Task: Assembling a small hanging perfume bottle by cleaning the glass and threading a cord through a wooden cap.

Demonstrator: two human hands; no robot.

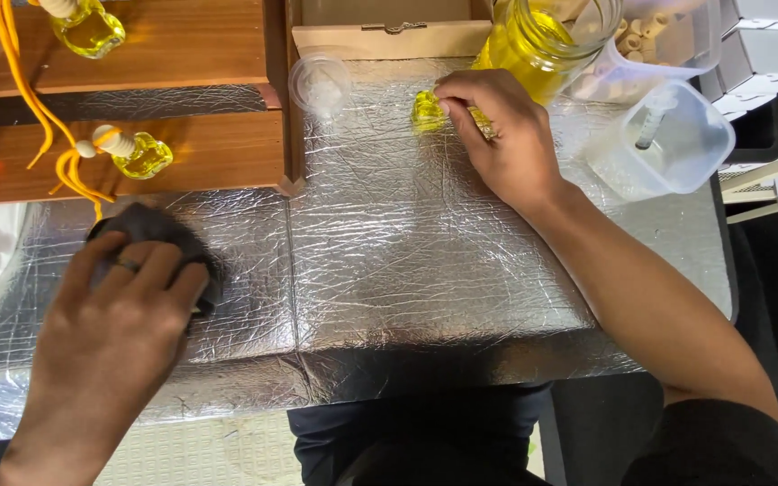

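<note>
Crinkled silver foil is covering the bench, and the work on it is looking partly done. Two small bottles filled with yellow liquid are already lying finished on the wooden shelves at the upper left, one on the far board and one on the near board, each with a pale wooden cap and an orange cord trailing from it. A third small yellow bottle is standing uncapped on the foil, and the right hand is closing its fingers around it. The left hand is pressing flat on a dark cloth at the near left, fingers spread and grasping nothing firmly. A large glass jar of yellow liquid, apparently well filled, is waiting behind the right hand, beside a clear tub of pale wooden caps, a clear container holding a syringe, and a small clear cup. Grey and white cartons are sitting stacked at the far right, and a tan cardboard box is standing open at the back; no label is readable.
</note>
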